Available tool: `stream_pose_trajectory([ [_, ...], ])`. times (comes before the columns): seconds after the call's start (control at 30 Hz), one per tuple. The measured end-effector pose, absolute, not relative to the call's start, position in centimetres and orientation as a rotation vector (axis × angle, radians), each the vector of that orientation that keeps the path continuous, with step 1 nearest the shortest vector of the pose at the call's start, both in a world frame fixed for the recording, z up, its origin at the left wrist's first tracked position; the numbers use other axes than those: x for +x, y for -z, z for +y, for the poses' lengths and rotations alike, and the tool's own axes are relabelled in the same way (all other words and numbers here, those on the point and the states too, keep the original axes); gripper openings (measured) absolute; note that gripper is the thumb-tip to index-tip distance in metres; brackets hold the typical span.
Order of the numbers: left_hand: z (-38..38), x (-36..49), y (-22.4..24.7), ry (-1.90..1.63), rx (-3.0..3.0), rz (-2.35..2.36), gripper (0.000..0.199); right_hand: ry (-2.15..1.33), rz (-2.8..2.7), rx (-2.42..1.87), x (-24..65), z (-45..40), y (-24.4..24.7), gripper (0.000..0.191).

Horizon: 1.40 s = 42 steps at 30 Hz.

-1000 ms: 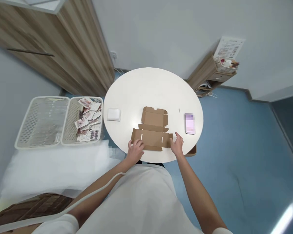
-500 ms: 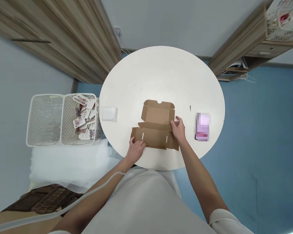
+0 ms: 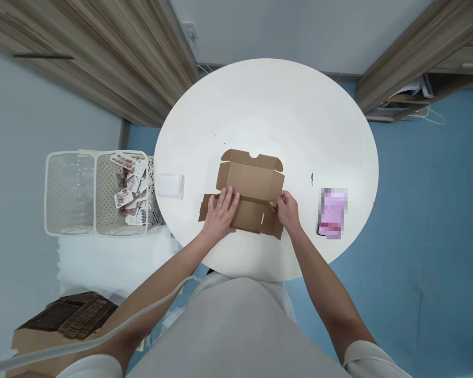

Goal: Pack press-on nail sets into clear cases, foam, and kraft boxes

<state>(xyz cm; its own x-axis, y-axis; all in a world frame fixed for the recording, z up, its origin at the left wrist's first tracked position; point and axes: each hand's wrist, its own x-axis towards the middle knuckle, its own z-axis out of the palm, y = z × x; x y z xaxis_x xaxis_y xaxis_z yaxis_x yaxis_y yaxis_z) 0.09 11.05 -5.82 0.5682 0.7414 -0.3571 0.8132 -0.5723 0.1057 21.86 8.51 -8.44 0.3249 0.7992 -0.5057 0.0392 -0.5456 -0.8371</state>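
Observation:
A brown cardboard box [image 3: 254,177], unfolded with its flaps spread, lies on the white round table [image 3: 276,105]. My left hand [image 3: 222,215] rests on the left of its near panel, fingers stretched out across the fold line. At the box's right edge, my right hand [image 3: 287,211] pinches the cardboard by the fold between the two panels. The far panel has a half-round notch and rounded corner flaps. A narrow white slot shows in the near panel's right part; my left hand covers some of that panel's left side.
Left of the box lies a white packet [image 3: 171,186]; a phone with a pixelated screen [image 3: 333,212] lies at the right. Beside the table stand white baskets [image 3: 95,193], one holding packaged cards [image 3: 132,191]. A cardboard carton [image 3: 39,341] with brown pieces stands lower left.
My left hand has moved from the near panel's lower left edge up onto the fold, its fingers now extended. My right hand has closed at the fold. The box has turned slightly.

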Motion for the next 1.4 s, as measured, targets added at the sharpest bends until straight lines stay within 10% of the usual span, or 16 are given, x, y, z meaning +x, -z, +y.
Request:
stream_pose_trajectory([
  [0.27,11.3,0.0,6.5,0.412,2.6,1.123,0.114,-1.316,-0.873,-1.988,21.1,6.6,7.6,0.014],
  [0.47,7.6,-1.9,6.8,0.352,2.624,1.121,0.108,-0.674,-1.461,-2.101,17.6,1.3,5.9,0.07],
  [0.7,2.8,-3.8,7.1,0.328,2.604,1.174,0.102,-0.718,-2.315,-2.019,12.4,-3.6,6.2,0.111],
  [1.4,1.4,-11.8,8.1,-0.378,1.809,1.583,0.03,-0.798,-2.008,-2.078,10.7,-4.5,8.8,0.103],
])
